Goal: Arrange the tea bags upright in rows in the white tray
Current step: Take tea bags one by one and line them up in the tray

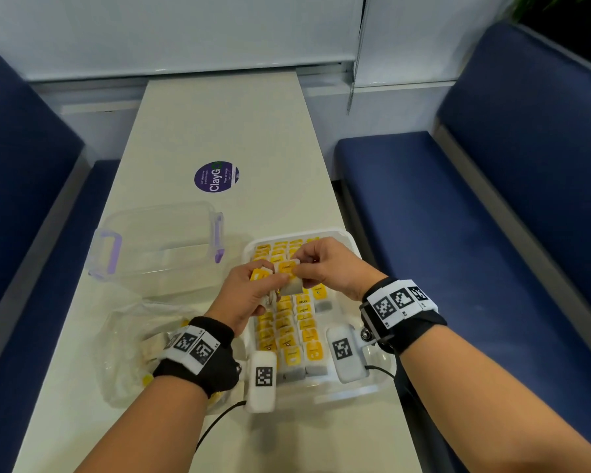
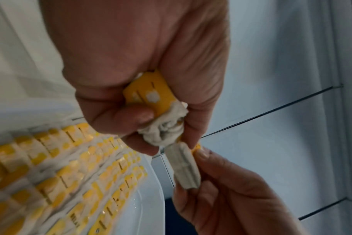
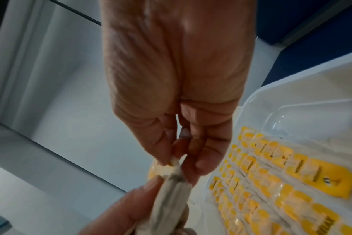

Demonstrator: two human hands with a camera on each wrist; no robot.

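Note:
Both hands meet above the white tray (image 1: 350,245), which holds rows of upright yellow-tagged tea bags (image 1: 289,331). My left hand (image 1: 253,295) grips a small bunch of tea bags (image 2: 151,101), their yellow tags and crumpled white pouches showing between the fingers. My right hand (image 1: 321,268) pinches one tea bag (image 1: 289,271) by its top edge, and the pouch (image 2: 185,168) hangs beside the left hand's bunch. The right wrist view shows that tea bag (image 3: 171,190) between my right fingertips and the left thumb. The tray's right side (image 3: 303,114) has bare floor.
A clear plastic box (image 1: 157,247) with purple clips stands left of the tray. A crumpled clear bag (image 1: 133,349) with loose tea bags lies under my left wrist. A purple round sticker (image 1: 216,176) marks the table further back. Blue benches (image 1: 492,216) flank the table.

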